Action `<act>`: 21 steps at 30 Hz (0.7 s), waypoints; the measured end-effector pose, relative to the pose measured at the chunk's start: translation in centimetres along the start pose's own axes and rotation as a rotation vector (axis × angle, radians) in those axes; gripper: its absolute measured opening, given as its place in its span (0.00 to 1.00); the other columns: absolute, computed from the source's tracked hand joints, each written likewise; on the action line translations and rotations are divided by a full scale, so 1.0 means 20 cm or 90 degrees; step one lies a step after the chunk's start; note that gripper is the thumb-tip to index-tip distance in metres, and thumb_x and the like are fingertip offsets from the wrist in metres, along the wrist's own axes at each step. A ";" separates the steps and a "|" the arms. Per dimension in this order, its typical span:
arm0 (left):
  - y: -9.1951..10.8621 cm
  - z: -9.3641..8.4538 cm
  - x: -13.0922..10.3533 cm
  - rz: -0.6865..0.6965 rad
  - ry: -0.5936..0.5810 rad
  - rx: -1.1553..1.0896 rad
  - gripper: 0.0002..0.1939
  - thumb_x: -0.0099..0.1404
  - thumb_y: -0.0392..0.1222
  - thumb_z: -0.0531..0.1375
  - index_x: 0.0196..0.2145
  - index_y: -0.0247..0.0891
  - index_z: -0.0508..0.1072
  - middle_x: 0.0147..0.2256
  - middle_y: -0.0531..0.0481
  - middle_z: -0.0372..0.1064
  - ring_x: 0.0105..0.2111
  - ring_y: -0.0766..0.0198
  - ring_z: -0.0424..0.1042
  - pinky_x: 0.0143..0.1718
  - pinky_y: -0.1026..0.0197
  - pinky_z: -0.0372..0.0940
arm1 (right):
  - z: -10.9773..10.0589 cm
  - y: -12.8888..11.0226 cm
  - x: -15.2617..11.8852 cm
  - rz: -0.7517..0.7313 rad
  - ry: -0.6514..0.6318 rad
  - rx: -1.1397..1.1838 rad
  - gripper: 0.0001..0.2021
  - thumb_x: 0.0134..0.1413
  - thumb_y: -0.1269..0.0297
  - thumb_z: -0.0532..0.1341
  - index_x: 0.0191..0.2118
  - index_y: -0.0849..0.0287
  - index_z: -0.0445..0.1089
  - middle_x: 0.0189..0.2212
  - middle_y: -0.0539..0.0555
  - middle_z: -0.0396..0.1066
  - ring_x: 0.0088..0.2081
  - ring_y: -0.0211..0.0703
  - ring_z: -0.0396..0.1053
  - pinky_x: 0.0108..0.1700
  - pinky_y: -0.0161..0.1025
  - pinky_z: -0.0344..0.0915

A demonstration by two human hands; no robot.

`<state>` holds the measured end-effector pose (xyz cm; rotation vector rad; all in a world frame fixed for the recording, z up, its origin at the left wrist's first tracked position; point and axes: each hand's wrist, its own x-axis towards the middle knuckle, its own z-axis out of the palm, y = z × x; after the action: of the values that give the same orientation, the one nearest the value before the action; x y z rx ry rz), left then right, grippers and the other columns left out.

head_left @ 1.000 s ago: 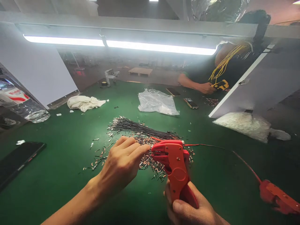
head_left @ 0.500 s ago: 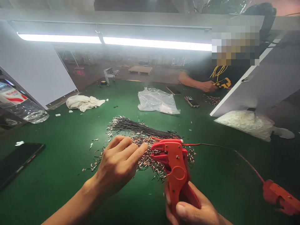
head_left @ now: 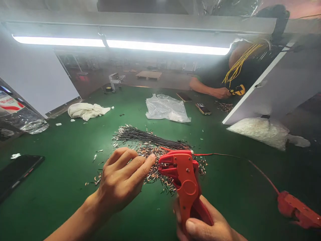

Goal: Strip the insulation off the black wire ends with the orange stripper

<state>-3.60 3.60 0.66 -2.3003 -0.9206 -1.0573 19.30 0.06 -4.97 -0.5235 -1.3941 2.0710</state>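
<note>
My right hand [head_left: 204, 226] is wrapped round the handles of a red wire stripper [head_left: 187, 184], which stands upright with its jaws pointing left. Close to those jaws is my left hand [head_left: 122, 175], fingers bent together and the index fingertip just short of them. The thumb is hidden, so I cannot make out what the fingers pinch. Below and behind both hands spreads a heap of short wire offcuts [head_left: 165, 182] with black and copper bits. Just beyond it lies a bundle of black wires [head_left: 147, 136] with bare-looking ends at the left.
A clear plastic bag [head_left: 167, 108], a white cloth [head_left: 87, 111] and phones lie on the green table [head_left: 82, 140]. Another red tool [head_left: 297, 209] is at right, near a filled bag [head_left: 260, 130]. Across the table, a co-worker's hand [head_left: 222, 92] is beside a yellow tool [head_left: 238, 90].
The whole view has shifted slightly. Both hands and the wire stripper keep nearly the same positions over the offcuts. Across the table, the co-worker's yellow wires hang more fully in view.
</note>
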 end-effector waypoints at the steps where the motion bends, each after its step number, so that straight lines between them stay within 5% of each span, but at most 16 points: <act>1: 0.00 0.00 0.00 0.003 0.002 0.005 0.13 0.61 0.25 0.58 0.42 0.36 0.73 0.25 0.54 0.74 0.26 0.65 0.67 0.36 0.59 0.61 | 0.00 0.00 0.00 0.007 0.000 -0.008 0.20 0.53 0.47 0.60 0.30 0.61 0.61 0.20 0.49 0.61 0.21 0.32 0.56 0.23 0.31 0.54; 16: 0.00 -0.03 -0.01 0.060 0.022 0.022 0.13 0.60 0.24 0.57 0.41 0.30 0.75 0.29 0.48 0.78 0.30 0.59 0.67 0.37 0.55 0.62 | -0.01 0.00 0.00 -0.004 -0.005 0.006 0.18 0.52 0.49 0.62 0.29 0.61 0.62 0.21 0.49 0.62 0.22 0.33 0.57 0.25 0.32 0.53; 21: 0.01 -0.03 -0.02 0.051 0.024 0.020 0.13 0.61 0.24 0.57 0.41 0.32 0.75 0.30 0.48 0.78 0.31 0.59 0.68 0.38 0.54 0.63 | 0.02 0.01 -0.01 -0.019 0.060 0.055 0.17 0.51 0.52 0.64 0.28 0.62 0.64 0.21 0.48 0.61 0.23 0.32 0.56 0.26 0.32 0.51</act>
<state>-3.85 2.96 0.71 -2.2646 -0.8176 -1.0423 19.23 -0.46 -4.95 -0.5547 -1.2459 2.0455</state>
